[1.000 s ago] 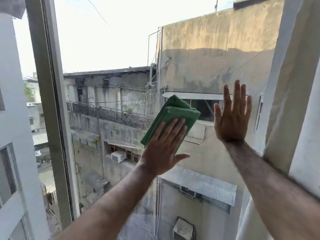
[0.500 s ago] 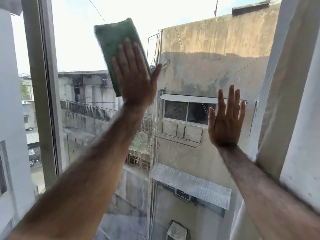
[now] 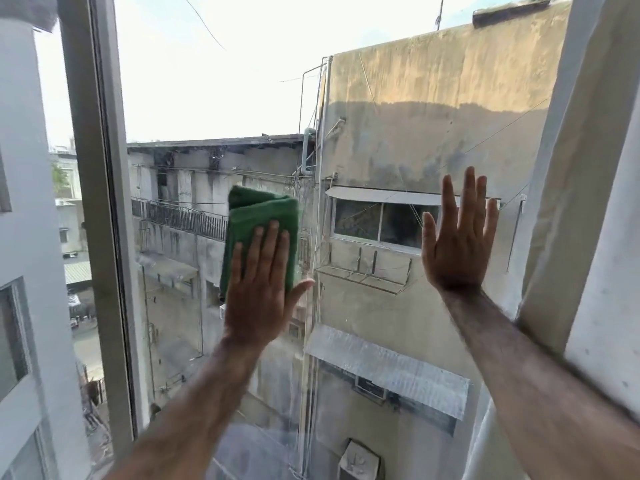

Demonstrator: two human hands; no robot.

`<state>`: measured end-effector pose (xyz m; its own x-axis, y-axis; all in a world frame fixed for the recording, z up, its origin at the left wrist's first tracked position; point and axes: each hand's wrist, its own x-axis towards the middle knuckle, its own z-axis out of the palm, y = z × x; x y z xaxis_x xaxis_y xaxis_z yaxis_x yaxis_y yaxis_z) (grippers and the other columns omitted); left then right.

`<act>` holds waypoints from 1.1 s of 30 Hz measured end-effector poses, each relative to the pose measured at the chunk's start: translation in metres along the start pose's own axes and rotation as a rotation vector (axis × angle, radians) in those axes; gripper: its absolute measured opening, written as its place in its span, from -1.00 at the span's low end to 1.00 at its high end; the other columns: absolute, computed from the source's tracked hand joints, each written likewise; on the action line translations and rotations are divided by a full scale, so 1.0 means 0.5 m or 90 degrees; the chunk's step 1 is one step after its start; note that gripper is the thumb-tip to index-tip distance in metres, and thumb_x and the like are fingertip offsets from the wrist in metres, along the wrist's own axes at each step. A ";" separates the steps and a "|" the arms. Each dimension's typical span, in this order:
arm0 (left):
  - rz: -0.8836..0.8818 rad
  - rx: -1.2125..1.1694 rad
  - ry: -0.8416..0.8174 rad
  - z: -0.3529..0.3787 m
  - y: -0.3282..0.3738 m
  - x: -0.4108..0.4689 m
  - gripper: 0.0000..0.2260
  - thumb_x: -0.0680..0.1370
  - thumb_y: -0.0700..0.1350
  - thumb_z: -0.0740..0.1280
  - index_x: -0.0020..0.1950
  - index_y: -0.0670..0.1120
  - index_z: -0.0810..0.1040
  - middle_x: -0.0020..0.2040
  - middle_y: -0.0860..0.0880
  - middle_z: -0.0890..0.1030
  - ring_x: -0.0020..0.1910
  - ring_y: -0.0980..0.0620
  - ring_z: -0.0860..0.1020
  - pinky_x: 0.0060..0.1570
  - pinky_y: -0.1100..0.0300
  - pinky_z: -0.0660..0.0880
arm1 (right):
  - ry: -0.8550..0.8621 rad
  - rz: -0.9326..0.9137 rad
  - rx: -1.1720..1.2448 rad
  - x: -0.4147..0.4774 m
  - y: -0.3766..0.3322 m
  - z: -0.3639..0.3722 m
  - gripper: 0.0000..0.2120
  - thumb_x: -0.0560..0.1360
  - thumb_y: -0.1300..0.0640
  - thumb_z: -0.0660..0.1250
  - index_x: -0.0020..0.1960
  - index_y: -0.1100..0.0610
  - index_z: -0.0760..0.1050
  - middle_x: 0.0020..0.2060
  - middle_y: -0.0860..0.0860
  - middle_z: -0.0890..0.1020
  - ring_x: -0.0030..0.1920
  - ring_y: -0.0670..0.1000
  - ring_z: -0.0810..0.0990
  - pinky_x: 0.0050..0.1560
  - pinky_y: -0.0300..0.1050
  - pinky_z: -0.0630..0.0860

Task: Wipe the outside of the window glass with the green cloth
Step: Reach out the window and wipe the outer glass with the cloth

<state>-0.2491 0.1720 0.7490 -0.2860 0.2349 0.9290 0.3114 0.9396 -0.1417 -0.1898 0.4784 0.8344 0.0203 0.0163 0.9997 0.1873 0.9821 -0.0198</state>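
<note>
A folded green cloth [image 3: 261, 223] lies flat against the window glass [image 3: 214, 98] at mid height, left of centre. My left hand [image 3: 259, 289] presses on its lower half with the palm flat and the fingers spread upward. My right hand [image 3: 457, 237] rests flat on the glass further right, fingers apart, holding nothing. Smears and streaks show on the lower part of the pane.
A grey window frame post [image 3: 97, 220] runs top to bottom on the left. A pale frame or wall edge [image 3: 571, 202] stands at the right, close to my right forearm. Through the glass I see concrete buildings [image 3: 415, 133] and a street far below.
My left hand has slid the green cloth down from the top of the pane to mid height and slightly right. My right hand has stayed flat on the glass.
</note>
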 end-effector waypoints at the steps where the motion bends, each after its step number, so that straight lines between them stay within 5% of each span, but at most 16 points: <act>1: -0.060 -0.006 0.006 -0.012 -0.032 0.026 -0.18 0.64 0.38 -0.03 0.67 -0.21 0.10 0.68 -0.24 0.11 0.68 -0.22 0.09 0.65 -0.23 0.04 | 0.001 0.002 -0.003 0.001 0.000 0.000 -0.43 0.80 -0.11 0.04 0.75 0.07 0.14 0.74 0.18 0.17 0.75 0.18 0.12 0.74 0.20 0.06; 8: -0.458 -0.119 0.144 -0.140 -0.132 0.391 -0.02 0.51 0.47 -0.37 0.68 -0.19 0.03 0.71 -0.17 0.07 0.69 -0.14 0.05 0.65 -0.15 0.01 | -0.003 0.002 -0.006 -0.002 0.000 0.012 -0.42 0.79 -0.11 0.01 0.76 0.05 0.06 0.75 0.15 0.13 0.77 0.14 0.05 0.75 0.21 0.06; 10: -0.390 -0.121 0.142 -0.159 -0.064 0.448 0.00 0.50 0.47 -0.38 0.68 -0.20 0.08 0.70 -0.19 0.11 0.68 -0.17 0.08 0.65 -0.17 0.03 | 0.001 0.001 -0.010 -0.002 0.003 0.016 -0.41 0.79 -0.11 0.01 0.77 0.04 0.05 0.75 0.15 0.12 0.77 0.14 0.05 0.76 0.20 0.05; 15: 0.058 -0.073 0.090 -0.101 0.154 0.352 -0.11 0.60 0.45 -0.15 0.67 -0.20 0.12 0.68 -0.22 0.16 0.67 -0.22 0.11 0.63 -0.24 0.07 | -0.002 -0.004 -0.011 -0.001 0.011 0.017 -0.41 0.79 -0.11 0.04 0.77 0.04 0.05 0.75 0.15 0.12 0.77 0.15 0.05 0.75 0.23 0.08; 19: 0.243 -0.001 0.022 -0.032 0.132 0.158 -0.14 0.64 0.44 -0.04 0.69 -0.19 0.05 0.70 -0.20 0.08 0.69 -0.21 0.05 0.63 -0.24 0.12 | -0.007 -0.003 -0.004 0.001 0.006 0.010 -0.41 0.79 -0.11 0.05 0.76 0.05 0.08 0.75 0.16 0.14 0.76 0.16 0.08 0.74 0.25 0.11; 22: 0.178 0.050 -0.002 -0.025 0.008 0.060 -0.16 0.64 0.42 -0.04 0.68 -0.20 0.09 0.68 -0.23 0.11 0.67 -0.23 0.09 0.62 -0.25 0.16 | -0.010 0.006 -0.009 0.000 0.001 0.004 -0.42 0.79 -0.11 0.03 0.76 0.05 0.09 0.75 0.16 0.15 0.76 0.16 0.09 0.73 0.25 0.13; 26: -0.045 -0.001 0.006 -0.060 -0.115 0.113 -0.18 0.65 0.36 -0.06 0.68 -0.24 0.02 0.69 -0.28 0.05 0.68 -0.26 0.04 0.66 -0.24 -0.02 | -0.015 0.007 -0.006 -0.001 -0.002 0.004 -0.42 0.79 -0.10 0.02 0.76 0.05 0.07 0.75 0.16 0.13 0.77 0.16 0.07 0.74 0.23 0.09; 30: -0.250 -0.109 0.088 -0.115 -0.096 0.318 -0.25 0.69 0.29 -0.02 0.68 -0.22 0.00 0.70 -0.23 0.03 0.69 -0.22 0.01 0.65 -0.25 0.00 | -0.010 0.000 -0.008 -0.006 0.002 0.008 -0.42 0.79 -0.09 0.00 0.77 0.06 0.05 0.75 0.16 0.11 0.77 0.16 0.04 0.76 0.22 0.04; 33: -0.247 -0.115 0.110 -0.142 -0.031 0.416 -0.20 0.65 0.36 -0.09 0.67 -0.21 0.06 0.70 -0.21 0.09 0.69 -0.20 0.05 0.64 -0.23 0.03 | -0.003 -0.001 -0.001 -0.002 0.003 0.013 -0.42 0.79 -0.10 0.00 0.77 0.06 0.06 0.75 0.17 0.12 0.77 0.15 0.04 0.76 0.22 0.05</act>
<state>-0.2492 0.1885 0.9686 -0.2621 -0.1852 0.9471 0.3683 0.8879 0.2756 -0.1960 0.4810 0.8335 0.0150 0.0151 0.9998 0.1883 0.9820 -0.0177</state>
